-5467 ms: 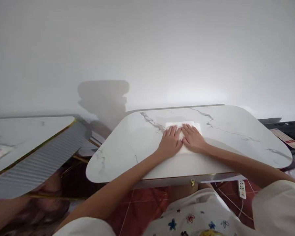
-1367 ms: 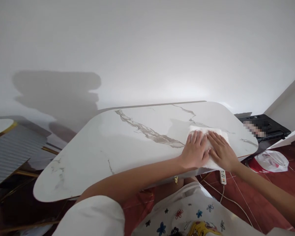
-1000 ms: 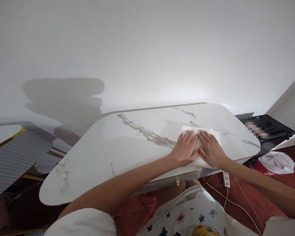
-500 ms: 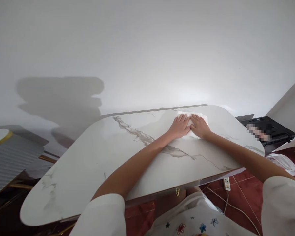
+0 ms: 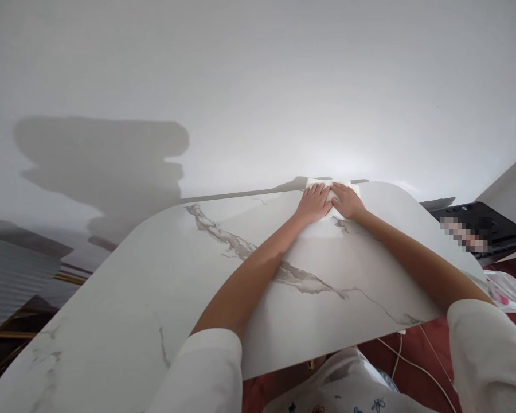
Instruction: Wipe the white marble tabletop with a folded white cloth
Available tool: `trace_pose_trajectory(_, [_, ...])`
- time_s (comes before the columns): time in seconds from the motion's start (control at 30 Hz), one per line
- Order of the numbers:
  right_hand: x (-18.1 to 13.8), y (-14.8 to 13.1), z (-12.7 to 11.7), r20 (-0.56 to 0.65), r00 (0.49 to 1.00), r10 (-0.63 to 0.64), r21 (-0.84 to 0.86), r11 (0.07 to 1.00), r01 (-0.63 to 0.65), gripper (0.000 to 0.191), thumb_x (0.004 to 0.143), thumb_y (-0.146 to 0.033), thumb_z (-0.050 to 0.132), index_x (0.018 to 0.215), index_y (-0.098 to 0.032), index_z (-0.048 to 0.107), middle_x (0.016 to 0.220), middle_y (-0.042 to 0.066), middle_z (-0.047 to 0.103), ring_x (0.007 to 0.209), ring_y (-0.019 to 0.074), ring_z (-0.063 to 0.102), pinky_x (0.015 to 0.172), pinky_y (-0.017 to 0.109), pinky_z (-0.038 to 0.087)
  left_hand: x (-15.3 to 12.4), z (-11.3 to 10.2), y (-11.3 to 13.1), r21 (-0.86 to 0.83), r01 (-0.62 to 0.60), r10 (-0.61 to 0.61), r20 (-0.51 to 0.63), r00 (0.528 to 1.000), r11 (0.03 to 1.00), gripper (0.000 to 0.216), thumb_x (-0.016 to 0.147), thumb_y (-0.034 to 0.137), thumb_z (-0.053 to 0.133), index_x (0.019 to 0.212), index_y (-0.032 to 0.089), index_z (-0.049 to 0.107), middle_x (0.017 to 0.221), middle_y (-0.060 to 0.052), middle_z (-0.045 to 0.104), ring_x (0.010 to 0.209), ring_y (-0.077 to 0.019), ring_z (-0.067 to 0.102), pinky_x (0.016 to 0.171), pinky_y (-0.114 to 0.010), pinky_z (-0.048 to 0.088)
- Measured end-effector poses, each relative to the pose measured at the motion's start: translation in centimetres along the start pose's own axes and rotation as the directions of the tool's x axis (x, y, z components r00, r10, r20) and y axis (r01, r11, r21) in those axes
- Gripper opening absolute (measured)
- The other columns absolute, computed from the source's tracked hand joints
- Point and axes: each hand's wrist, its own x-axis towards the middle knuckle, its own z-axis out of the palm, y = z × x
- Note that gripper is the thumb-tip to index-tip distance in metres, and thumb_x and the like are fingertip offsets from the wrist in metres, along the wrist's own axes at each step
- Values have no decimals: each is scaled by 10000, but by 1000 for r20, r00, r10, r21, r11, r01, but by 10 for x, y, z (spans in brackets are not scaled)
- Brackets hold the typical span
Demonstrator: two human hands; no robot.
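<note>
**Cloth pressed at the table's far edge**

Cloth [image 5: 331,184], white and folded, lies on the marble table [image 5: 163,287] right at its far edge, close against the wall [image 5: 258,74]. The left hand [image 5: 314,203] and right hand [image 5: 346,200] lie flat on it, fingers spread, thumbs touching, gripping nothing. Bare tabletop stretches wide to the left and toward the person. To the right, the table's rounded corner is near, with a black box [image 5: 481,229] and a plastic bag [image 5: 505,289] beyond it.
</note>
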Motion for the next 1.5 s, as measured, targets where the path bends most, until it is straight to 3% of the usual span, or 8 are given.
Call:
trace_pose_trajectory(0.2, [18, 26, 7, -21, 1000, -18, 70, 997, 20, 555, 894, -261, 422, 1424, -130, 519, 1534, 97, 465, 1437, 287, 378, 1195, 480, 280, 19, 6, 3, 18, 47, -47, 7, 999, 999, 519, 978, 307, 332, 1451, 112, 417, 1550, -163, 396, 1429, -317, 335, 1168, -497, 261])
trace_pose_trajectory(0.33, [20, 41, 3, -15, 1000, -1, 77, 997, 2, 561, 898, -261, 409, 1425, -100, 517, 1541, 117, 451, 1440, 288, 375, 1199, 475, 275, 34, 11, 10, 5, 46, -46, 17, 999, 999, 514, 982, 310, 331, 1453, 119, 415, 1547, -154, 403, 1433, -316, 331, 1171, -498, 255])
trace_pose_trajectory(0.73, [-3, 105, -15, -61, 993, 103, 92, 991, -97, 547, 895, -266, 421, 1418, -156, 539, 1528, 85, 475, 1442, 269, 378, 1204, 490, 276, 74, 25, 65, -76, 10, -11, -16, 1000, 997, 497, 970, 303, 353, 1432, 139, 433, 1531, -160, 422, 1425, -324, 340, 1165, -541, 261])
trace_pose_trajectory(0.93, [-28, 109, -21, -43, 991, 124, 84, 989, -121, 576, 902, -302, 417, 1442, -121, 508, 1548, 107, 443, 1459, 273, 347, 1216, 467, 259, 65, 23, 81, -119, -17, 19, 10, 1000, 993, 542, 970, 324, 354, 1455, 91, 413, 1568, -179, 361, 1460, -331, 286, 1195, -512, 223])
trace_pose_trajectory(1.17, [-64, 104, -26, -78, 990, 116, 94, 990, -109, 560, 903, -296, 421, 1448, -203, 508, 1540, 69, 461, 1453, 284, 357, 1204, 524, 269, 41, 20, 100, -105, -66, 65, -7, 998, 992, 550, 961, 337, 359, 1458, 107, 407, 1563, -175, 373, 1454, -329, 299, 1177, -517, 249])
trace_pose_trajectory(1.5, [-115, 84, -29, -114, 990, 80, 29, 997, -77, 565, 908, -301, 408, 1438, -132, 506, 1527, 139, 467, 1433, 312, 388, 1168, 547, 320, 1, 9, 123, -109, -115, 118, 17, 993, 987, 562, 962, 359, 376, 1476, 130, 386, 1575, -184, 354, 1464, -345, 293, 1163, -552, 269])
